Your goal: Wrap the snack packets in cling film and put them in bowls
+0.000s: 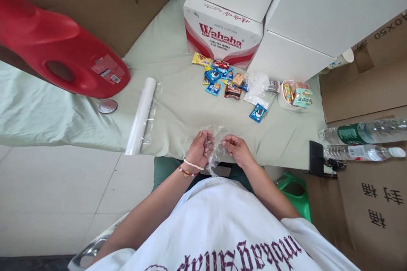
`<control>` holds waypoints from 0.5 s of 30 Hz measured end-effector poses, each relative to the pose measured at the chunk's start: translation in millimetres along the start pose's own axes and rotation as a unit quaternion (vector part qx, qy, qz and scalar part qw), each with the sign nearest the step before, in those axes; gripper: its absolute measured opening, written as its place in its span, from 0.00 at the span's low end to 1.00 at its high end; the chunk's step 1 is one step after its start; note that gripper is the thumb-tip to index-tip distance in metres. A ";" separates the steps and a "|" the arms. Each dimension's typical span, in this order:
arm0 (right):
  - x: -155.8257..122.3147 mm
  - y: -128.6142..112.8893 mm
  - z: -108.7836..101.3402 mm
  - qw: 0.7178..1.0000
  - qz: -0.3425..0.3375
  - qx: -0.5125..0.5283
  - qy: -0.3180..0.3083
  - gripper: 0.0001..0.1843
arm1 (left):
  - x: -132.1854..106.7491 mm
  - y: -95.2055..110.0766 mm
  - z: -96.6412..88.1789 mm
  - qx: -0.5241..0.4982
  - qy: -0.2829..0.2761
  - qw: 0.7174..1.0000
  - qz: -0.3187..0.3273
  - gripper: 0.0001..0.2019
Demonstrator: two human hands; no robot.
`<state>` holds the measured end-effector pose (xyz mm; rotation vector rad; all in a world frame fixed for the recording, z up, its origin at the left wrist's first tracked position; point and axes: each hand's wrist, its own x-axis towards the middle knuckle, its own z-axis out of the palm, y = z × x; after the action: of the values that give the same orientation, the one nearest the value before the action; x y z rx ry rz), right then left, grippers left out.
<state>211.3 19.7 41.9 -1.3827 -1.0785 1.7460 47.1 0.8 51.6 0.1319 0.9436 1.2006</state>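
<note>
Both my hands are at the near edge of a pale green cloth-covered table (pixel 178 106). My left hand (pixel 200 149), with bead bracelets on the wrist, and my right hand (pixel 237 149) are both closed on a crumpled clear plastic bag (pixel 216 146) held between them. Part of the bag hangs down below my hands. A roll of clear plastic bags (pixel 141 114) lies to the left of my hands. Farther back lies a pile of small snack packets (pixel 222 80), with one blue packet (pixel 257 113) lying apart, nearest my right hand.
A red jug (pixel 57 51) lies on its side at the left, a round lid (pixel 107 106) beside it. A Wahaha carton (pixel 222 36) and white boxes stand behind the snacks. A white bowl (pixel 295 95) holds packets. Two water bottles (pixel 362 142) lie at the right among cardboard boxes.
</note>
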 end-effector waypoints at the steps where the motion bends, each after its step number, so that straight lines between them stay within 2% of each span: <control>1: -0.4 -3.5 -3.9 1.000 0.010 0.021 0.003 0.21 | 0.7 3.6 -3.0 0.000 0.002 1.000 -0.002 0.24; 4: -3.4 -13.0 -16.4 0.996 0.033 0.078 0.002 0.24 | 3.1 11.9 -10.2 0.003 0.001 1.000 -0.007 0.24; 7: -6.2 -15.4 -19.7 0.994 0.044 0.102 -0.009 0.26 | 3.4 13.6 -10.8 0.007 -0.007 1.000 -0.020 0.23; 11: -4.1 -6.2 -9.7 0.999 0.021 0.031 -0.002 0.29 | 2.6 9.6 -5.0 0.009 -0.018 0.999 -0.037 0.23; 13: -0.7 -3.2 -8.9 1.000 0.000 -0.018 -0.003 0.25 | 4.1 9.4 -5.0 0.013 -0.007 1.000 -0.021 0.24; 15: 2.8 -6.1 -16.6 0.999 -0.015 -0.039 0.004 0.22 | 7.2 12.2 -9.3 0.028 0.018 0.999 0.014 0.25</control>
<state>226.9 28.2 44.4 -1.4125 -1.1670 1.6922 32.2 8.1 48.5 0.1690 1.0115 1.2051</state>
